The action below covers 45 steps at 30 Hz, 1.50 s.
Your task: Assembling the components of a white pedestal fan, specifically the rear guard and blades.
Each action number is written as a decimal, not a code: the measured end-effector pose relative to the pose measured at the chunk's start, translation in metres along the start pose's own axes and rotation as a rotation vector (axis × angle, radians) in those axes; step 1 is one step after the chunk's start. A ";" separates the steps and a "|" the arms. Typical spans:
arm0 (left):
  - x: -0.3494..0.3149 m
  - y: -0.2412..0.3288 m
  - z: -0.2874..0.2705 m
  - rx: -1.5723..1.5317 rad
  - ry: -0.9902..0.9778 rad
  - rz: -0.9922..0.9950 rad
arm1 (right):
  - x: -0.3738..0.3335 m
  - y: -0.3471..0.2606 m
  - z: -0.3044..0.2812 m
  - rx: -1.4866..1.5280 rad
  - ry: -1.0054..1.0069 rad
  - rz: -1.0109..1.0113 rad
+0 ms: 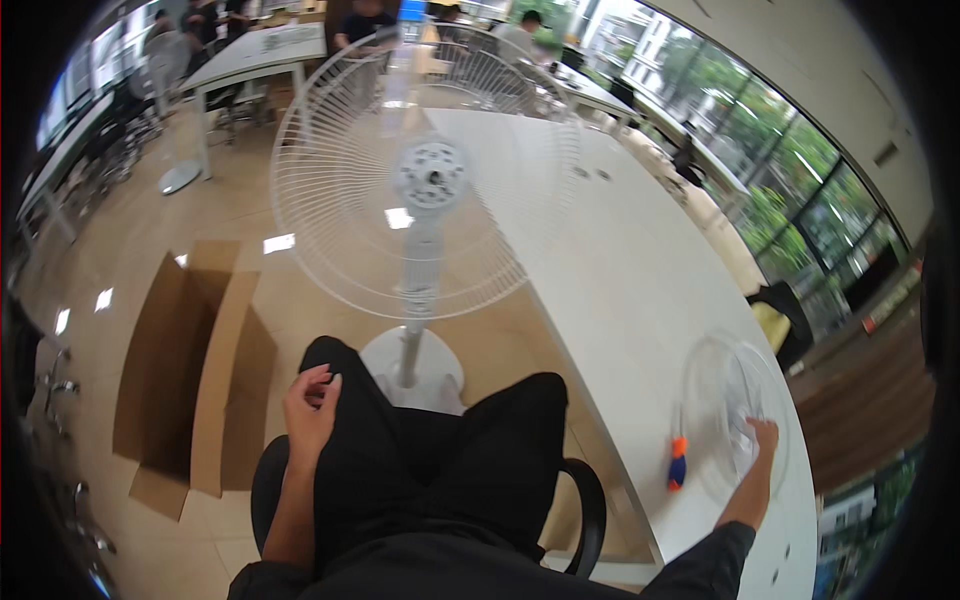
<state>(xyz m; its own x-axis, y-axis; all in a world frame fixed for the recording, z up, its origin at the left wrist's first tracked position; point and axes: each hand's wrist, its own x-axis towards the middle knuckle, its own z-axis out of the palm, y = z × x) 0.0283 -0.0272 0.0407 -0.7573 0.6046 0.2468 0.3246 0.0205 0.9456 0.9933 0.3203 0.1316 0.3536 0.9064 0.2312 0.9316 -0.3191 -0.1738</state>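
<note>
In front of me stands a white pedestal fan; its round wire guard (300, 200) surrounds an exposed motor hub (432, 175), and its pole (410, 355) rises from a round base between my feet. My left hand (310, 410) is raised over my left thigh, fingers loosely bent and apart, nothing visible in them. Far to the right, my right hand (763, 436) has its fingers closed on a clear plastic fan blade (740, 400), which lies on the white table with a round wire outline around it. Beside it lies a screwdriver (678, 468) with an orange and blue handle.
An open cardboard box (205, 370) sits on the floor at my left. The white table (600, 270) runs along my right, with small dark pieces (592, 174) at its far part. A second fan (178, 175) stands far left. Other people (365, 25) are at tables behind.
</note>
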 end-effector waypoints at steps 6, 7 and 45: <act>0.039 0.030 -0.010 0.068 0.070 -0.065 | -0.047 -0.124 -0.053 -0.335 0.290 0.289; 0.050 0.040 -0.010 0.063 0.076 0.027 | -0.048 -0.160 -0.070 -0.234 0.400 0.130; 0.240 0.137 0.164 0.629 0.276 1.311 | -0.226 -0.696 0.108 1.229 0.052 -0.752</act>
<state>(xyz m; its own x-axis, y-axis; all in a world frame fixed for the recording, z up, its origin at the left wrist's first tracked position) -0.0164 0.2512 0.1947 0.2049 0.2984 0.9322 0.9782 -0.0307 -0.2052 0.2555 0.3677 0.0971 -0.1522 0.7295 0.6669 0.2439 0.6816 -0.6899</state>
